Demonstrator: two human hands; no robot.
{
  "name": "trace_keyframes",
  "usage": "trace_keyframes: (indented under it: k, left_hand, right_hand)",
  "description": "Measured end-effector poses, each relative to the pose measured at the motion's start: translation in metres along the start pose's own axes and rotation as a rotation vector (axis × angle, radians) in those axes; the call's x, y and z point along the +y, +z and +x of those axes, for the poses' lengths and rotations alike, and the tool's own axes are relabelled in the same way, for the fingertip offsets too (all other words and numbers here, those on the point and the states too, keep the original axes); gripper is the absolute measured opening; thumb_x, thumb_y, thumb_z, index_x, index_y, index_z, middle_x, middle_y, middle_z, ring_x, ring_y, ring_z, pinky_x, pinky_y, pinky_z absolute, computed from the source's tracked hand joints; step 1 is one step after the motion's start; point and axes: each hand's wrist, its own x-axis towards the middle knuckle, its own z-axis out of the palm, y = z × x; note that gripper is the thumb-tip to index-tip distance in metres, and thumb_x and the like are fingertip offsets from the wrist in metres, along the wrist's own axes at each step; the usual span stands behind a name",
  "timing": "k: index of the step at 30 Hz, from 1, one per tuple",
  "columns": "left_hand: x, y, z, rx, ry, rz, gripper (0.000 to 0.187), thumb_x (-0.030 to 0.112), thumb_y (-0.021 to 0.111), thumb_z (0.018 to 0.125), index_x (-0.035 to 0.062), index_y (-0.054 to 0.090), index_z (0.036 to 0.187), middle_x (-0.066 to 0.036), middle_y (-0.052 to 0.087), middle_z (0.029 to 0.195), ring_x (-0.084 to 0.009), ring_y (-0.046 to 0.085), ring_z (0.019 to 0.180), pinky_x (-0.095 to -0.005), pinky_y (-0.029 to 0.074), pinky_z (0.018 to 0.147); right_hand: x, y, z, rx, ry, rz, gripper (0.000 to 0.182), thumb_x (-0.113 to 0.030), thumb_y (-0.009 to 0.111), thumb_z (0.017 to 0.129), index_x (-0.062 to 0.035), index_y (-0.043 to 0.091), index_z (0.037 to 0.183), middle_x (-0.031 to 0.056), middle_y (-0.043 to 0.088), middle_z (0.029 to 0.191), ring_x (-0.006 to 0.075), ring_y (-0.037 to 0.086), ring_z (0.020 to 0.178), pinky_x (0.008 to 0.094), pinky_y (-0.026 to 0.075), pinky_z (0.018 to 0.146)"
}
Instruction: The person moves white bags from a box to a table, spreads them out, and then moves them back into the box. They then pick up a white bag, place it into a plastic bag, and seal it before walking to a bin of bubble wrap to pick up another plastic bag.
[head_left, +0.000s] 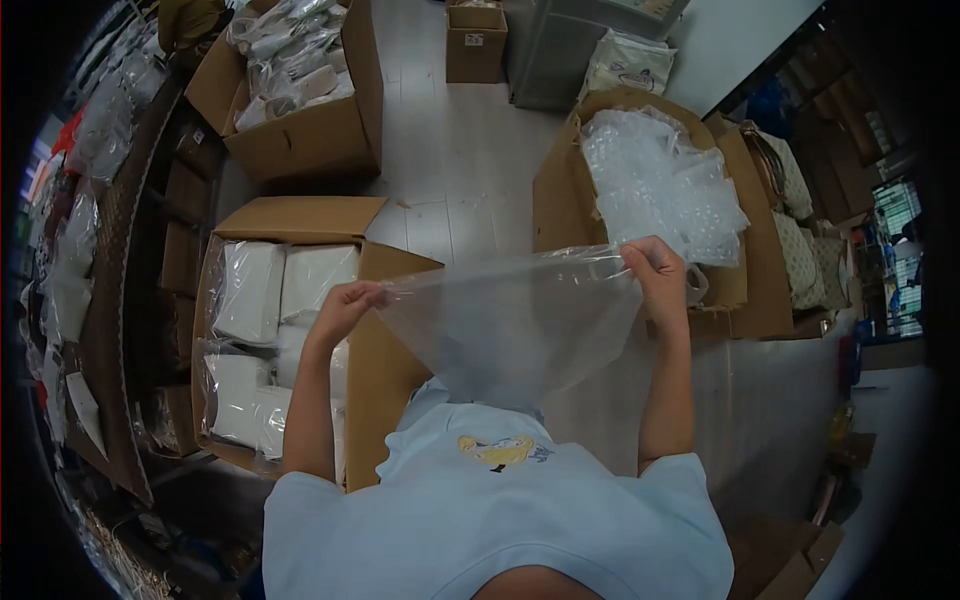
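Note:
A clear plastic bag (pixel 510 320) is stretched wide in front of my body, its top edge running between both hands. My left hand (pixel 350 308) pinches the bag's left corner, close to the open box of wrapped white items (pixel 248 290). My right hand (pixel 655 268) grips the upper right corner between thumb and fingers, just in front of the carton of bubble wrap (pixel 660 175). The bag hangs down in a rough triangle and looks flat; the floor shows through it.
An open carton (pixel 310 135) of plastic-wrapped items stands at the upper left. A small box (pixel 475 45) sits at the top centre beside a grey cabinet (pixel 555 60). Patterned bags (pixel 800 250) fill a box at the right. A long table (pixel 110 300) with wrapped goods runs along the left.

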Motion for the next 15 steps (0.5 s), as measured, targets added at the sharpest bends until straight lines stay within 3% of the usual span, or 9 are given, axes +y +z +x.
trace_keyframes:
  k: [2, 6, 8, 9, 11, 12, 14, 15]
  left_hand:
    - [0.017, -0.025, 0.029, 0.011, 0.045, 0.025, 0.020, 0.015, 0.052, 0.085, -0.0012, 0.061, 0.093, -0.005, 0.063, 0.080, -0.0104, 0.057, 0.077, -0.0240, 0.044, 0.074]
    - [0.036, -0.068, 0.088, 0.169, 0.089, 0.116, 0.021, 0.016, 0.050, 0.086, -0.0013, 0.061, 0.092, -0.003, 0.064, 0.078, -0.0088, 0.057, 0.076, -0.0222, 0.043, 0.073]
    - [0.046, -0.083, 0.116, 0.261, -0.050, 0.189, 0.029, 0.020, 0.056, 0.082, 0.0023, 0.056, 0.105, -0.007, 0.062, 0.095, -0.0150, 0.056, 0.092, -0.0300, 0.040, 0.085]
    - [0.051, -0.083, 0.130, 0.256, -0.047, 0.194, 0.029, 0.020, 0.056, 0.082, 0.0023, 0.056, 0.105, -0.007, 0.062, 0.095, -0.0150, 0.056, 0.092, -0.0300, 0.040, 0.085]
    - [0.099, -0.059, 0.155, 0.503, 0.235, 0.961, 0.056, 0.026, 0.065, 0.072, 0.0076, 0.043, 0.121, -0.010, 0.051, 0.116, -0.0222, 0.045, 0.112, -0.0404, 0.027, 0.098]
    - [0.115, -0.047, 0.175, 0.382, 0.193, 0.946, 0.078, 0.030, 0.070, 0.064, 0.0114, 0.031, 0.129, -0.010, 0.039, 0.128, -0.0248, 0.030, 0.124, -0.0461, 0.014, 0.103]
    - [0.154, -0.004, 0.224, 0.269, 0.367, 1.072, 0.078, 0.031, 0.071, 0.064, 0.0108, 0.033, 0.128, -0.010, 0.042, 0.125, -0.0243, 0.036, 0.119, -0.0450, 0.015, 0.103]
    - [0.162, 0.014, 0.251, 0.207, 0.410, 0.964, 0.068, 0.030, 0.070, 0.065, 0.0114, 0.040, 0.123, -0.009, 0.047, 0.119, -0.0243, 0.041, 0.114, -0.0451, 0.017, 0.102]
  right_hand:
    - [0.002, -0.001, 0.036, 0.127, 0.025, 0.026, 0.008, -0.011, 0.063, 0.078, -0.0041, 0.059, 0.076, -0.0041, 0.053, 0.066, 0.0038, 0.044, 0.061, 0.0179, 0.037, 0.057]
    - [0.020, 0.001, 0.110, 0.145, 0.037, 0.049, 0.008, -0.010, 0.064, 0.076, -0.0048, 0.059, 0.075, -0.0043, 0.053, 0.066, 0.0034, 0.044, 0.061, 0.0172, 0.037, 0.057]
    - [0.025, 0.012, 0.145, 0.031, 0.038, 0.110, 0.009, -0.010, 0.064, 0.077, -0.0038, 0.058, 0.074, -0.0018, 0.055, 0.069, 0.0050, 0.047, 0.062, 0.0196, 0.039, 0.058]
    - [0.030, 0.019, 0.163, 0.038, 0.038, 0.114, 0.009, -0.010, 0.064, 0.077, -0.0038, 0.058, 0.074, -0.0018, 0.055, 0.069, 0.0050, 0.047, 0.062, 0.0196, 0.039, 0.058]
    - [0.042, 0.036, 0.201, -0.091, -0.030, 0.114, 0.006, -0.006, 0.063, 0.076, -0.0033, 0.058, 0.075, -0.0013, 0.056, 0.070, 0.0058, 0.049, 0.063, 0.0195, 0.040, 0.058]
    - [0.047, 0.046, 0.220, -0.186, -0.016, 0.154, 0.006, -0.005, 0.063, 0.075, -0.0030, 0.058, 0.074, -0.0010, 0.057, 0.071, 0.0063, 0.051, 0.064, 0.0198, 0.041, 0.059]
    - [0.052, 0.066, 0.259, -0.354, -0.017, 0.176, 0.006, -0.004, 0.065, 0.073, -0.0026, 0.059, 0.073, -0.0002, 0.058, 0.070, 0.0062, 0.052, 0.065, 0.0199, 0.042, 0.059]
    - [0.052, 0.072, 0.279, -0.427, -0.033, 0.157, 0.006, -0.005, 0.066, 0.072, -0.0027, 0.060, 0.072, 0.0003, 0.058, 0.068, 0.0056, 0.052, 0.065, 0.0196, 0.042, 0.059]
